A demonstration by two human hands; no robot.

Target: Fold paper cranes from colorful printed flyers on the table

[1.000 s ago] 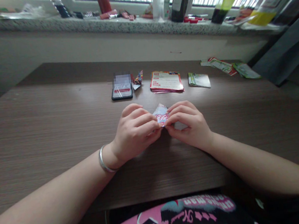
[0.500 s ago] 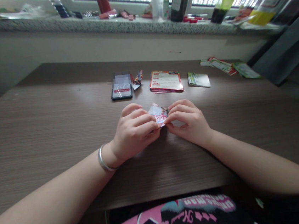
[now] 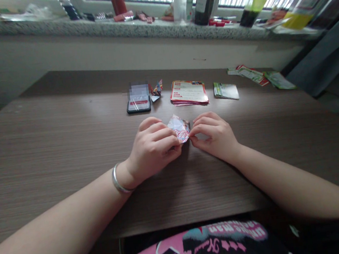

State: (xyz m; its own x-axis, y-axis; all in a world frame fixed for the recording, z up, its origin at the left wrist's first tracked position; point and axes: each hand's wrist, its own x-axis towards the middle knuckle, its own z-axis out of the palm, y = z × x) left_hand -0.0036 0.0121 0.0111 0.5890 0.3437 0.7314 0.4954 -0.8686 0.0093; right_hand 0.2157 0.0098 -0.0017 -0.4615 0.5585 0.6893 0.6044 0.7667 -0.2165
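Observation:
Between my hands is a small folded piece of printed paper (image 3: 181,129), pale on top with a red and white pattern along its lower part. My left hand (image 3: 158,142) grips its left side, the fingers curled and pressed together near the lower edge. At the lower right corner, the thumb and forefinger of my right hand (image 3: 214,133) pinch the paper. A silver bangle (image 3: 117,181) circles my left wrist. My fingers cover part of the paper's sides.
Beyond my hands lie a phone (image 3: 138,104), a colourful folded paper piece (image 3: 157,89), a stack of printed cards (image 3: 189,92) and a smaller green-white stack (image 3: 226,91). Green and red paper strips (image 3: 251,74) lie far right. Bottles and clutter line the stone windowsill (image 3: 86,26).
My right hand has shifted slightly right, and its fingers cover less of the paper, so more of the red-patterned part shows. The left hand is nearly unchanged.

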